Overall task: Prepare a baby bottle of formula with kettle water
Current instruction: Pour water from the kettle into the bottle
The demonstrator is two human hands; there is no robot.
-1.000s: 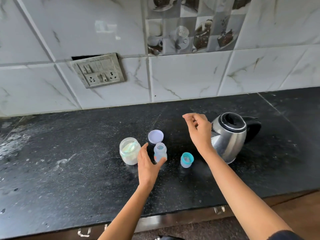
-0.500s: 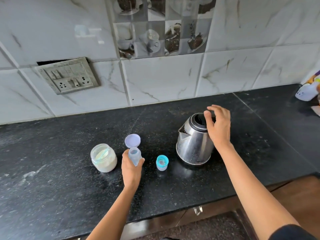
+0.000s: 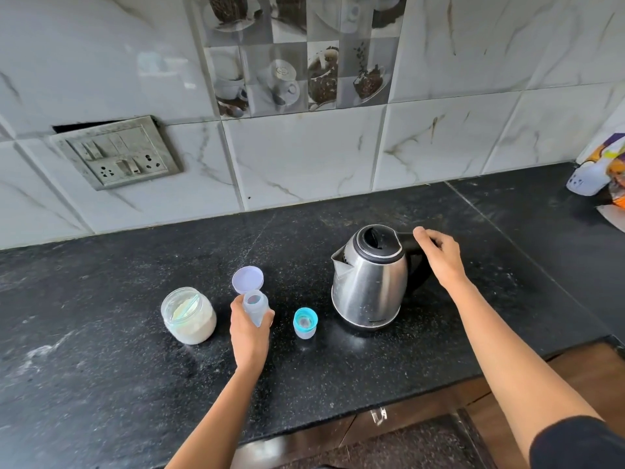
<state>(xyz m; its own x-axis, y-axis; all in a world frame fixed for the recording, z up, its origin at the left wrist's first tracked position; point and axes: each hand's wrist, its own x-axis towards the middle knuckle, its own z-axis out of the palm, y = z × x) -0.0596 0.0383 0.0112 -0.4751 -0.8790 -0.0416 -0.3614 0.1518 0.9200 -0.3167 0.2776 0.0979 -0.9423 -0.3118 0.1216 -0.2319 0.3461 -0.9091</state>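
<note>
A small clear baby bottle [image 3: 255, 304] stands open on the black counter [image 3: 101, 350], and my left hand [image 3: 249, 328] grips it from the near side. A steel kettle [image 3: 368, 282] with a black lid stands to the right. My right hand [image 3: 439, 257] curls over its black handle. Between bottle and kettle sits the bottle's teal-ringed teat cap [image 3: 305, 322]. An open jar of white formula powder [image 3: 188, 315] with a scoop inside stands left of the bottle. A lilac lid [image 3: 247, 279] lies just behind the bottle.
A switch and socket plate [image 3: 116, 154] is set in the tiled wall at the back left. Packets and a white container [image 3: 586, 179] sit at the far right of the counter. The counter's front edge runs above a drawer handle [image 3: 378, 415].
My right hand moved from above the kettle's lid onto its handle. My left hand closed round the bottle. The view shifted rightwards.
</note>
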